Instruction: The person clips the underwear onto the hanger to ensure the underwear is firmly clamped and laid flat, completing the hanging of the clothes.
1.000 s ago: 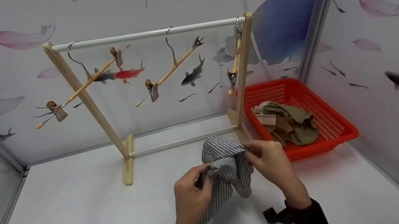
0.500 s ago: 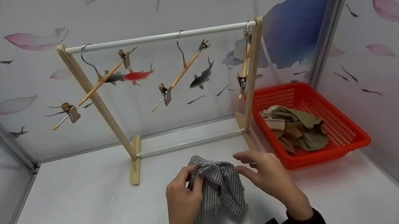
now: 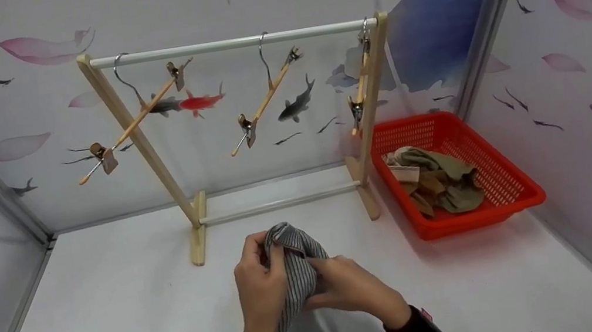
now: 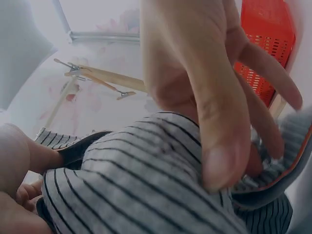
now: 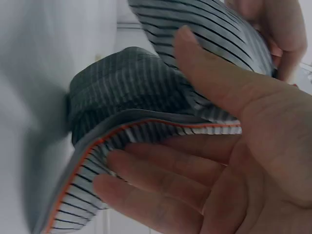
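A grey-white cloth piece (image 3: 300, 284) with dark stripes hangs between both hands over the table's front. The left hand (image 3: 258, 285) pinches its upper left part, thumb on the near side. My right hand (image 3: 354, 287) reaches in from the right. In the right wrist view, its thumb lies on the striped cloth (image 5: 122, 83) while its nearly straight fingers (image 5: 156, 195) lie beneath an edge trimmed in dark grey and orange. The left wrist view shows the same right thumb (image 4: 222, 161) against the bunched cloth. Folds hide the garment's full shape.
A wooden rack with a white rail (image 3: 229, 44) stands behind the hands. Clip hangers, the left one (image 3: 137, 120), the middle one (image 3: 267, 99) and the right one (image 3: 359, 87), hang from it. At right, a red basket (image 3: 502, 175) holds green and brown cloths (image 3: 446, 178).
The right hand lets go of the cloth's upper right, then comes down and left to reach around its lower right side. The left hand keeps its pinch and shifts slightly left; the cloth turns.
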Motion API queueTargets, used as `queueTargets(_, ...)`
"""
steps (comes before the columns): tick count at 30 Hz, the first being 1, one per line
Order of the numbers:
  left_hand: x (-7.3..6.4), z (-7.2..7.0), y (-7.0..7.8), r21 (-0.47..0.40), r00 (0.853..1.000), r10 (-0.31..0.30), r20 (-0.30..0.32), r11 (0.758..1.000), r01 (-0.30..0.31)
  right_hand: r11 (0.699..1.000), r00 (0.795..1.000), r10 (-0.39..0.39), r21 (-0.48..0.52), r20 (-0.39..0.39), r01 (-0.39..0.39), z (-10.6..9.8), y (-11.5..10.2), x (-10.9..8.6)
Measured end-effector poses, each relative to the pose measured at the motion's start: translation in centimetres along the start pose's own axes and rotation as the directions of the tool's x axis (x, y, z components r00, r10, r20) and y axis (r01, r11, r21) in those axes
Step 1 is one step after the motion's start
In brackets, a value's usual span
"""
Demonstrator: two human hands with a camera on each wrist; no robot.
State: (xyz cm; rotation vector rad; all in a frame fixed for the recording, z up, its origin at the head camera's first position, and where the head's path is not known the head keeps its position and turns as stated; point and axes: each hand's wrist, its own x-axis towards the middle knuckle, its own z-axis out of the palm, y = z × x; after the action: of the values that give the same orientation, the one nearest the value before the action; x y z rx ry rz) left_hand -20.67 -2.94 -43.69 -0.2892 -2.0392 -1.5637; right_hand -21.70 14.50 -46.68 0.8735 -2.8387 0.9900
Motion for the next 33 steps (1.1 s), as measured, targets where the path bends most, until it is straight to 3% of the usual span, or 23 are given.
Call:
queueTargets(9, 0.1, 0.0, 1.0, -0.198, 0.996, -0.066, 0.062, 0.977, 0.077, 0.992, 0.984, -0.013, -0.127, -0.178, -0.010, 0.7, 1.2, 0.0)
queueTargets(14, -0.1, -0.1, 1.6, -0.255, 0.993, -0.068, 0.093, 0.963, 0.090, 0.982, 0.951, -0.045, -0.189, -0.305, -0.014, 1.5, 2.3, 0.2)
queueTargets(22, -0.1, -0.9, 2.4, -0.299, 0.990, -0.068, 0.124, 0.949, 0.102, 0.971, 0.895, -0.057, -0.234, -0.442, -0.054, 2.0, 3.4, 0.8)
queueTargets(26, 0.3, -2.2, 2.4, -0.231, 0.992, -0.048, 0.112, 0.970, 0.074, 0.974, 0.864, -0.057, -0.217, -0.500, -0.062, 0.7, 4.0, 0.9)
queueTargets(30, 0.8, -3.9, 1.8, -0.033, 0.996, -0.008, 0.090, 0.999, 0.011, 0.987, 0.846, -0.016, -0.145, -0.532, -0.072, -1.8, 4.7, 0.5)
queueTargets(33, 1.2, -5.2, 0.9, 0.113, 0.998, -0.005, 0.068, 0.994, -0.002, 0.996, 0.840, 0.014, -0.069, -0.542, -0.061, -3.8, 4.8, -0.1)
